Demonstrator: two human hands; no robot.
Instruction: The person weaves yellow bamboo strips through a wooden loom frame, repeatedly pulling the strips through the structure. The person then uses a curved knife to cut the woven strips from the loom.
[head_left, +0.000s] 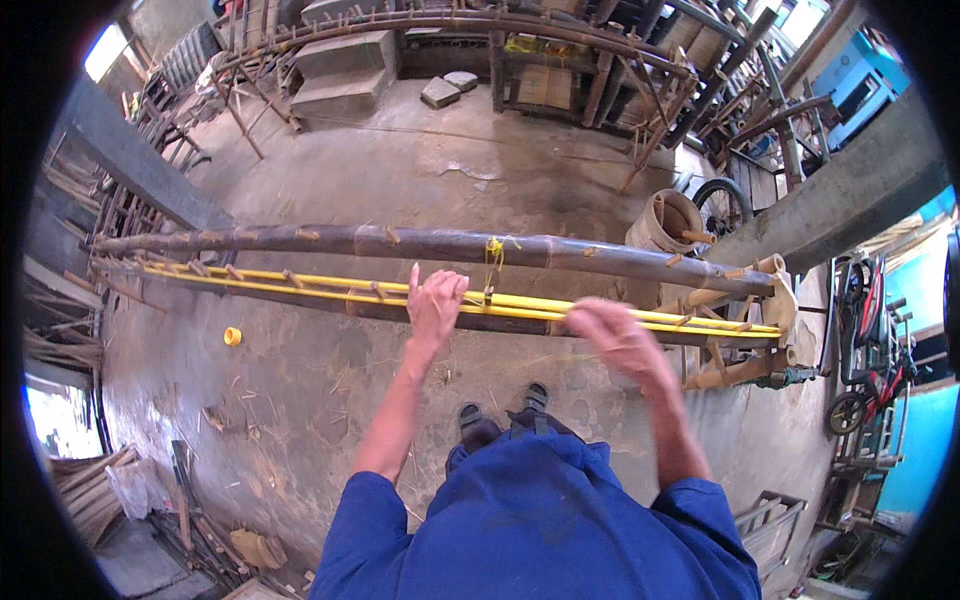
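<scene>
Two dark bamboo poles set with short wooden pegs form a long frame in front of me, the far pole (450, 243) standing apart from the near one. Bundles of yellow yarn (535, 302) stretch along the frame past the pegs. My left hand (437, 305) is closed at the yarn left of the middle, one finger sticking up. A yellow tie (494, 252) is knotted round the far pole just beyond it. Over the yarn farther right is my right hand (618, 338), smeared by motion, so its grip is unclear.
At the frame's right end is a pale wooden end piece (785, 312). A bucket (665, 222) and a bicycle wheel (722, 205) stand beyond it. On the floor to the left lies a small yellow ring-shaped roll (233, 336). A concrete pillar (840, 190) rises at the right.
</scene>
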